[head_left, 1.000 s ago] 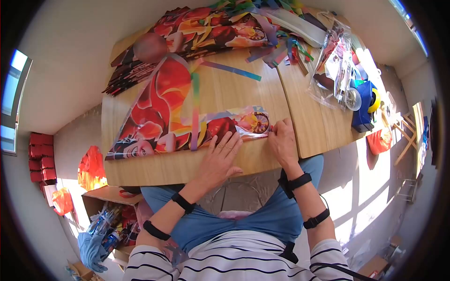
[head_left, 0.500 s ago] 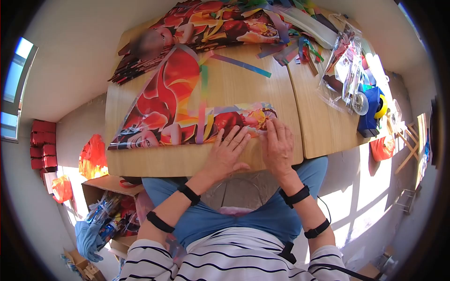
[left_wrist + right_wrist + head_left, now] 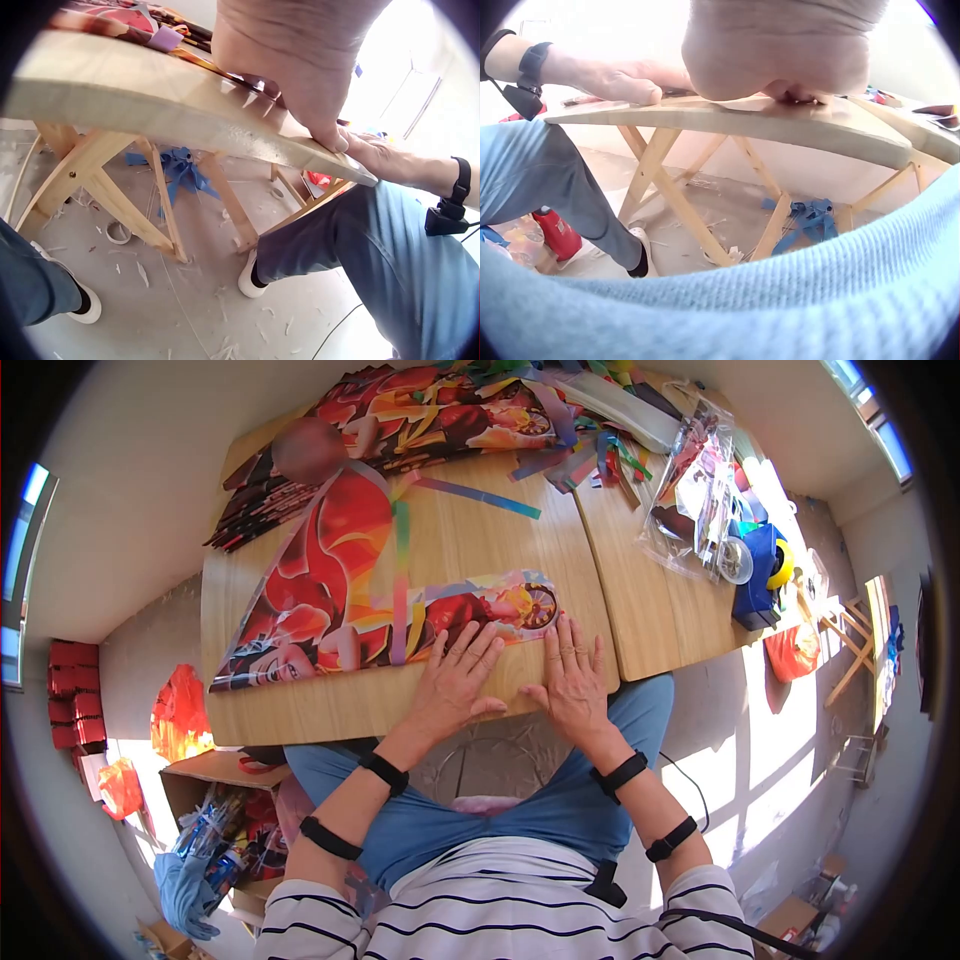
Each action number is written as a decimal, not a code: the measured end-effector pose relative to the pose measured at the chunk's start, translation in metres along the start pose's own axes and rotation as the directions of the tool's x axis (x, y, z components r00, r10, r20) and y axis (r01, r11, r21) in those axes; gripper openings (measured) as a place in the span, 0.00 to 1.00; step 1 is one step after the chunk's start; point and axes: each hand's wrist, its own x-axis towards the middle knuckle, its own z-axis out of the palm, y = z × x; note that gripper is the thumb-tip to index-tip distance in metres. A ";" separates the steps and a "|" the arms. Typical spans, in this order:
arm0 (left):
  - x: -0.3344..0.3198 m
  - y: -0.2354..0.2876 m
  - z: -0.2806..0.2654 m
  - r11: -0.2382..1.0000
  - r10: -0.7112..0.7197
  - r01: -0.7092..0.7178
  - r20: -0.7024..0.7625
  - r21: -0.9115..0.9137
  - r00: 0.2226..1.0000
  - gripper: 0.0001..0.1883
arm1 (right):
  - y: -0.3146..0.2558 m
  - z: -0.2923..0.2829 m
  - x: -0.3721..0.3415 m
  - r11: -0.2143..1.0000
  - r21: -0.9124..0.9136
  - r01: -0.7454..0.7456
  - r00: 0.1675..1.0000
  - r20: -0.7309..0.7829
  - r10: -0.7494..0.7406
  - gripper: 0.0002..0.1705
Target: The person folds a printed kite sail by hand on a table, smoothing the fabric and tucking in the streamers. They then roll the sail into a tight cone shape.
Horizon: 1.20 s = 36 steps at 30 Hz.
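Note:
A glossy printed sheet [image 3: 345, 550] in red and yellow lies bent in an L on the wooden table [image 3: 470, 550], its narrow arm along the near side. My left hand [image 3: 455, 685] rests on that arm's lower edge, fingers straight and spread, thumb out to the right. Flat beside it, my right hand [image 3: 575, 690] has its straight fingertips at the sheet's right end, by a printed wheel. A shiny rainbow strip [image 3: 400, 600] crosses the sheet left of my hands. Both wrist views show the hands low over the table edge, with the sheet mostly hidden.
A stack of similar printed sheets [image 3: 430, 425] lies at the back, near another rainbow strip [image 3: 480, 498]. On the right table part are a clear plastic bag [image 3: 690, 500] and a blue tape dispenser [image 3: 760, 585]. A cardboard box [image 3: 215, 765] stands at lower left.
My right hand, earlier pinching the sheet's right end, has let go and flattened out, fingers straight, a little nearer my left hand. The left hand stays on the sheet. The head view has shifted.

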 end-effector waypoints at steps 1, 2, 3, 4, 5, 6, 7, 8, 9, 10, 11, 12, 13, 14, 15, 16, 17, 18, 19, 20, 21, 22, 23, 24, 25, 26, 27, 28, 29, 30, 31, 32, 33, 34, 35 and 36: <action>0.000 -0.001 -0.001 1.000 -0.001 0.001 0.005 0.002 1.000 0.55 | 0.000 0.001 -0.001 0.999 -0.026 -0.021 1.000 -0.004 0.020 0.59; -0.001 -0.001 -0.002 1.000 -0.003 0.003 0.007 0.003 1.000 0.55 | 0.002 0.003 -0.002 0.998 -0.053 -0.040 0.999 -0.010 0.039 0.59; 0.000 -0.002 0.000 1.000 0.002 -0.002 -0.001 0.000 1.000 0.54 | 0.004 0.002 -0.001 0.995 -0.086 -0.056 0.998 -0.018 0.055 0.59; 0.000 -0.002 0.002 1.000 0.003 -0.003 -0.008 0.000 1.000 0.54 | 0.005 0.001 -0.001 0.992 -0.109 -0.070 0.997 -0.043 0.065 0.56; -0.001 -0.002 0.002 1.000 0.006 -0.006 -0.014 0.000 1.000 0.54 | 0.005 0.000 -0.001 0.988 -0.131 -0.085 0.995 -0.068 0.077 0.54; 0.001 -0.002 0.001 1.000 0.010 -0.010 -0.013 -0.002 1.000 0.54 | 0.005 -0.006 0.001 0.982 -0.155 -0.104 0.991 -0.096 0.090 0.51; 0.002 -0.001 0.000 1.000 0.009 -0.009 -0.012 -0.002 1.000 0.54 | 0.005 -0.011 0.005 0.989 -0.107 -0.105 0.981 -0.172 0.085 0.45; 0.000 -0.001 0.000 1.000 0.000 0.000 -0.008 -0.002 1.000 0.54 | 0.004 -0.015 0.007 0.994 -0.055 -0.097 0.967 -0.240 0.081 0.40; -0.002 0.000 0.001 1.000 0.005 -0.005 -0.024 -0.007 1.000 0.53 | 0.000 -0.019 0.010 0.996 0.002 -0.084 0.950 -0.301 0.081 0.34; 0.000 -0.001 0.003 1.000 0.006 -0.006 -0.040 -0.009 0.999 0.53 | -0.008 -0.021 0.016 0.983 0.183 -0.030 0.956 -0.282 0.082 0.29; -0.001 -0.002 0.004 1.000 0.004 -0.005 -0.054 -0.008 0.999 0.52 | -0.019 -0.022 0.027 0.932 0.363 0.021 0.962 -0.260 0.080 0.25; -0.002 -0.003 0.006 1.000 -0.006 0.006 -0.041 -0.019 0.999 0.51 | -0.030 -0.022 0.040 0.845 0.530 0.070 0.969 -0.238 0.069 0.20; -0.001 -0.004 0.008 0.999 -0.016 0.015 -0.031 -0.030 0.999 0.51 | -0.040 -0.017 0.054 0.834 0.542 0.101 0.959 -0.276 0.063 0.11; 0.000 -0.005 0.009 0.999 -0.025 0.024 -0.022 -0.041 0.999 0.51 | -0.044 -0.010 0.068 0.773 0.629 0.078 0.975 -0.209 0.072 0.09; -0.002 -0.005 0.009 0.998 -0.026 0.026 0.005 -0.052 1.000 0.48 | -0.044 -0.001 0.080 0.705 0.708 0.044 0.988 -0.137 0.075 0.08; -0.002 -0.005 0.007 0.999 -0.028 0.029 0.006 -0.046 1.000 0.48 | -0.043 0.008 0.088 0.632 0.775 0.002 0.995 -0.062 0.073 0.06; -0.003 -0.005 0.006 0.999 -0.029 0.029 0.006 -0.042 1.000 0.49 | -0.039 0.015 0.093 0.669 0.743 0.005 0.995 -0.070 0.070 0.07; -0.002 -0.004 0.006 0.999 -0.027 0.027 0.007 -0.042 1.000 0.49 | -0.033 0.018 0.094 0.647 0.762 -0.001 0.996 -0.061 0.073 0.07; -0.002 -0.004 0.006 0.998 -0.017 0.016 -0.030 -0.062 0.999 0.48 | -0.027 0.020 0.091 0.626 0.780 -0.009 0.996 -0.051 0.078 0.07; -0.003 -0.004 0.006 0.998 -0.024 0.021 -0.042 -0.057 0.999 0.47 | -0.023 0.023 0.090 0.604 0.797 -0.019 0.996 -0.040 0.085 0.06; -0.004 -0.003 0.003 0.998 -0.028 0.025 -0.052 -0.053 0.998 0.45 | -0.024 0.024 0.090 0.550 0.834 -0.037 0.996 -0.016 0.090 0.06; -0.005 -0.003 0.001 0.998 -0.029 0.026 -0.061 -0.049 0.998 0.44 | -0.024 0.025 0.090 0.546 0.836 -0.056 0.996 0.006 0.092 0.06; -0.005 -0.003 0.000 0.998 -0.047 0.042 -0.124 -0.043 0.991 0.39 | -0.023 0.026 0.090 0.543 0.836 -0.076 0.995 0.029 0.096 0.05; -0.005 -0.004 0.000 0.998 -0.062 0.056 -0.186 -0.036 0.981 0.34 | -0.022 0.027 0.090 0.538 0.837 -0.096 0.994 0.049 0.101 0.05; -0.006 -0.004 0.001 0.997 -0.075 0.070 -0.246 -0.030 0.966 0.29 | -0.021 0.029 0.088 0.560 0.823 -0.090 0.993 0.032 0.112 0.05; -0.005 -0.005 0.001 0.992 -0.124 0.121 -0.232 -0.030 0.965 0.24 | -0.020 0.030 0.087 0.584 0.808 -0.085 0.993 0.018 0.119 0.06; -0.005 -0.008 0.001 0.984 -0.175 0.174 -0.220 -0.023 0.960 0.19 | -0.021 0.032 0.087 0.605 0.793 -0.074 0.993 0.000 0.121 0.06; -0.003 -0.011 -0.001 0.974 -0.224 0.227 -0.213 -0.014 0.951 0.14 | -0.020 0.032 0.088 0.629 0.775 -0.062 0.994 -0.009 0.109 0.06; -0.002 -0.014 -0.003 0.970 -0.240 0.243 -0.267 -0.022 0.933 0.12 | -0.020 0.031 0.088 0.649 0.759 -0.048 0.995 -0.019 0.096 0.06; -0.001 -0.018 -0.003 0.966 -0.254 0.258 -0.322 -0.030 0.912 0.11 | -0.024 0.030 0.088 0.668 0.743 -0.033 0.996 -0.030 0.083 0.07; -0.001 -0.022 -0.003 0.962 -0.264 0.269 -0.375 -0.039 0.889 0.09 | -0.027 0.028 0.088 0.669 0.742 -0.029 0.996 -0.035 0.082 0.07; -0.002 -0.026 -0.004 0.963 -0.252 0.267 -0.377 -0.013 0.891 0.09 | -0.029 0.025 0.087 0.672 0.740 -0.025 0.996 -0.043 0.083 0.07; -0.004 -0.028 -0.007 0.965 -0.239 0.263 -0.379 0.012 0.894 0.09 | -0.029 0.023 0.086 0.677 0.736 -0.021 0.995 -0.051 0.086 0.07; -0.004 -0.031 -0.010 0.966 -0.222 0.255 -0.383 0.037 0.897 0.10 | -0.029 0.023 0.087 0.678 0.735 -0.021 0.996 -0.045 0.080 0.07; -0.004 -0.034 -0.013 0.944 -0.284 0.329 -0.429 0.033 0.857 0.10 | -0.028 0.023 0.088 0.680 0.733 -0.021 0.996 -0.042 0.077 0.07; -0.005 -0.033 -0.029 0.916 -0.343 0.400 -0.471 0.022 0.812 0.11 | -0.027 0.023 0.087 0.681 0.732 -0.025 0.997 -0.036 0.076 0.07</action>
